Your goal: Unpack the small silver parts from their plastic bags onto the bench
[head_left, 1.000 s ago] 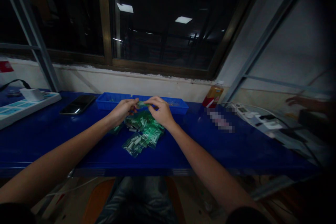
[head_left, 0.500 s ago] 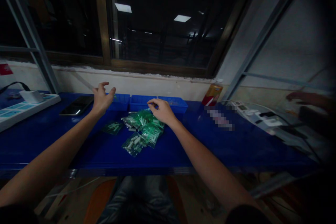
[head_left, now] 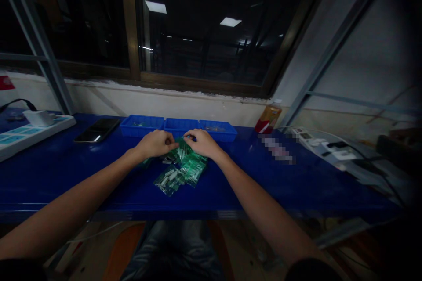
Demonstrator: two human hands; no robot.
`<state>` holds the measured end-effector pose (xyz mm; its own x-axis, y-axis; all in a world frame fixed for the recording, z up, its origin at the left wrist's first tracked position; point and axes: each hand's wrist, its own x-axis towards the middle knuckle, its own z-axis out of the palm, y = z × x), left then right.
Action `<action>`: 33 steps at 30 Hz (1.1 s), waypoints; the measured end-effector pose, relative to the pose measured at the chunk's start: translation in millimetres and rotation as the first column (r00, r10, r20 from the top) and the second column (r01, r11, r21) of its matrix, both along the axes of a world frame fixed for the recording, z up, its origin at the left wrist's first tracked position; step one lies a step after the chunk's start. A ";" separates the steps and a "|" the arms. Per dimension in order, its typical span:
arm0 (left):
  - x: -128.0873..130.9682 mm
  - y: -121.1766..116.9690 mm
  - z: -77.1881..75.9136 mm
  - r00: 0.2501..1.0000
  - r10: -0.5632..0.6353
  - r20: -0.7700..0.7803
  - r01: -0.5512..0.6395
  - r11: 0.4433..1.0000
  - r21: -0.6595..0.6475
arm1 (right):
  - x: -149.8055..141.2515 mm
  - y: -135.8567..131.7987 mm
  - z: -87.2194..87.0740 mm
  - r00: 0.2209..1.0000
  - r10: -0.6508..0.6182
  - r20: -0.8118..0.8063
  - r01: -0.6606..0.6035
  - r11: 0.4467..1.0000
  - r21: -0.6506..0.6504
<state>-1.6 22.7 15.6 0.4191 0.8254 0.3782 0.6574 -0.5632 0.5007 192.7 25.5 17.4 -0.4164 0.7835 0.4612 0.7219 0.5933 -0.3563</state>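
Note:
Small green-tinted clear plastic bags (head_left: 193,169) lie in a pile on the blue table, with pale, short stick-like parts visible inside several of them. Over the back of this pile my left hand (head_left: 157,144) is closed, thumb and fingers pressed together beside green plastic. My right hand (head_left: 202,141) faces it a short way off, also closed in a pinch at the pile's back edge. What either set of fingertips holds is too small and dark to make out. Part of the pile is hidden behind my left hand.
Three blue bins stand in a row behind the pile: a left bin (head_left: 141,131), a middle bin (head_left: 176,128) and a right bin (head_left: 219,131). A phone (head_left: 97,131) and a power strip (head_left: 42,131) lie left. A drink carton (head_left: 268,117) and another power strip (head_left: 316,142) are right.
My left hand has come from in front of the left bin, right and down to the pile, its spread fingers now closed. My right hand has barely moved. The left bin is uncovered.

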 end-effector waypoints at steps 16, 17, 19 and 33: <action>-0.8 -2.8 21.3 0.860 0.010 0.510 0.064 0.990 -0.127 | -4.4 -4.4 10.0 0.813 -0.011 -0.583 -0.164 0.955 -0.247; 0.5 -3.9 21.5 0.852 0.024 0.523 0.068 0.985 -0.156 | -4.4 -4.3 10.0 0.784 -0.032 -0.619 -0.169 0.950 -0.263; 2.3 -5.4 21.5 0.845 0.054 0.532 0.070 0.975 -0.210 | -4.0 -3.4 9.6 0.744 -0.058 -0.666 -0.171 0.947 -0.273; -3.7 6.4 10.0 0.908 -0.014 0.420 0.067 0.991 -0.112 | -6.0 -5.1 12.7 0.676 -0.101 -0.730 -0.202 0.927 -0.315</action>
<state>-5.2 29.1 25.6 0.2789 0.8618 0.4238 0.3515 -0.5023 0.7901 186.6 20.4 30.1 -0.1128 0.9347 0.3370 0.1162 0.3492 -0.9298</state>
